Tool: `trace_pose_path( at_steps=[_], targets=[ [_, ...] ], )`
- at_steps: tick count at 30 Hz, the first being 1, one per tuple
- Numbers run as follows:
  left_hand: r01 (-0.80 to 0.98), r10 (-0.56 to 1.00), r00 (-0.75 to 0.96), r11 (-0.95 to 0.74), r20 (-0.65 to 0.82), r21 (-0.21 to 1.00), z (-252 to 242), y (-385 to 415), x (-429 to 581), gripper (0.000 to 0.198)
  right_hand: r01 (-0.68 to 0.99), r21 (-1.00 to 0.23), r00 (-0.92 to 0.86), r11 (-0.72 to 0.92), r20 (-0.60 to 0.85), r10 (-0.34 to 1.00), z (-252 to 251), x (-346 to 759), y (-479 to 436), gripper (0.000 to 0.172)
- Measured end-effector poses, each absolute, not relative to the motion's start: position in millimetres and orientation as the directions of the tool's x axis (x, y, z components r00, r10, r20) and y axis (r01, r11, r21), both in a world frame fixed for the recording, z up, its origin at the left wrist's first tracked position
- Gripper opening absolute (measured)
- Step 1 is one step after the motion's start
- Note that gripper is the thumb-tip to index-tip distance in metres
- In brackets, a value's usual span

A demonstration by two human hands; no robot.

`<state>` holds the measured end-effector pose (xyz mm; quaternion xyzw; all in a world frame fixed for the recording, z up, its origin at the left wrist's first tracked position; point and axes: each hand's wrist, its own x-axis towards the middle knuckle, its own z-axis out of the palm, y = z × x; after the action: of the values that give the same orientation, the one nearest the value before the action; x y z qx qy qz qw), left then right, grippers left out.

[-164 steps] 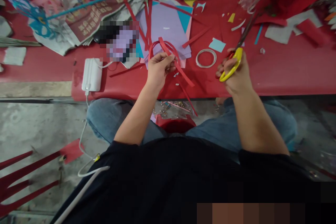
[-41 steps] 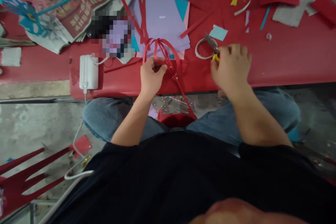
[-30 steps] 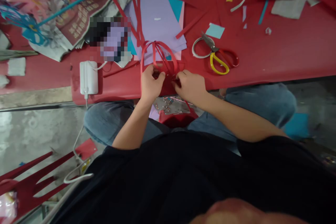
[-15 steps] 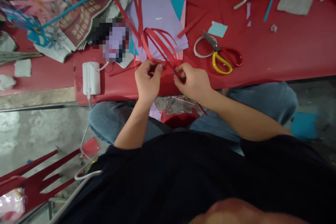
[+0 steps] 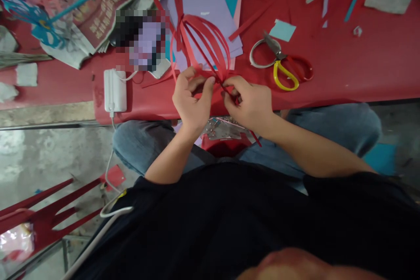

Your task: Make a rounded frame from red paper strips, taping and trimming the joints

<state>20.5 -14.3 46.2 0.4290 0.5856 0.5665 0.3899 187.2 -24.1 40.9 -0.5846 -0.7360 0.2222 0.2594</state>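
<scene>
A bundle of red paper strips (image 5: 203, 39) arches up in loops over the near edge of the red table (image 5: 361, 74). My left hand (image 5: 192, 100) pinches the gathered lower ends of the strips. My right hand (image 5: 251, 103) is closed on the same gathered point from the right, fingertips nearly touching the left hand's. Loose strip tails hang down below the table edge. Scissors (image 5: 284, 63) with one yellow and one red handle lie on the table to the right of my hands.
A stack of purple, blue and pink paper sheets (image 5: 210, 4) lies behind the loops. A white power bank (image 5: 114, 89) with a cable sits at the left. Newspapers (image 5: 98, 8) and paper scraps cover the far table. A red stool (image 5: 223, 144) stands between my knees.
My right hand laid the scissors on the table and came over to the strips. Both hands now pinch the bundle, and the loops have swung up and fanned wider.
</scene>
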Motion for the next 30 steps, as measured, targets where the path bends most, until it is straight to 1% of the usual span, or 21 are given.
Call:
trace_pose_path(
  at_steps=[4,7,9,11,13,15,22,30],
  targets=[
    [-0.016,0.949,-0.315,0.016,-0.020,1.000,45.3,-18.9,25.1,0.055,0.728,-0.643,-0.175,0.238,0.162,0.971,41.4,187.6,-25.6,0.033],
    [-0.034,0.956,-0.294,-0.003,-0.008,0.999,36.4,-17.0,27.3,0.071,0.727,-0.634,-0.171,0.264,0.205,0.964,37.7,187.1,-25.6,0.032],
    [0.007,0.955,-0.292,-0.060,0.059,0.998,24.4,-12.2,27.6,0.081,0.723,-0.622,-0.165,0.301,0.267,0.949,32.8,186.3,-25.2,0.030],
    [0.074,0.938,-0.289,-0.176,0.190,0.982,10.2,-6.2,26.8,0.088,0.721,-0.600,-0.161,0.348,0.343,0.925,27.3,185.5,-24.8,0.029],
    [0.133,0.915,-0.283,-0.260,0.288,0.956,-1.7,-1.3,25.4,0.085,0.721,-0.577,-0.161,0.384,0.400,0.902,22.7,185.0,-24.5,0.028],
    [0.174,0.902,-0.278,-0.290,0.330,0.941,-8.2,0.9,24.3,0.082,0.719,-0.564,-0.168,0.405,0.425,0.890,20.0,184.9,-24.2,0.027],
    [0.156,0.894,-0.267,-0.329,0.360,0.931,-8.3,-2.5,26.4,0.073,0.722,-0.550,-0.162,0.420,0.456,0.875,19.8,185.0,-23.2,0.025],
    [0.129,0.905,-0.274,-0.301,0.325,0.945,-6.0,-4.1,29.2,0.076,0.741,-0.519,-0.172,0.425,0.466,0.868,19.4,185.2,-23.1,0.024]
  ],
)
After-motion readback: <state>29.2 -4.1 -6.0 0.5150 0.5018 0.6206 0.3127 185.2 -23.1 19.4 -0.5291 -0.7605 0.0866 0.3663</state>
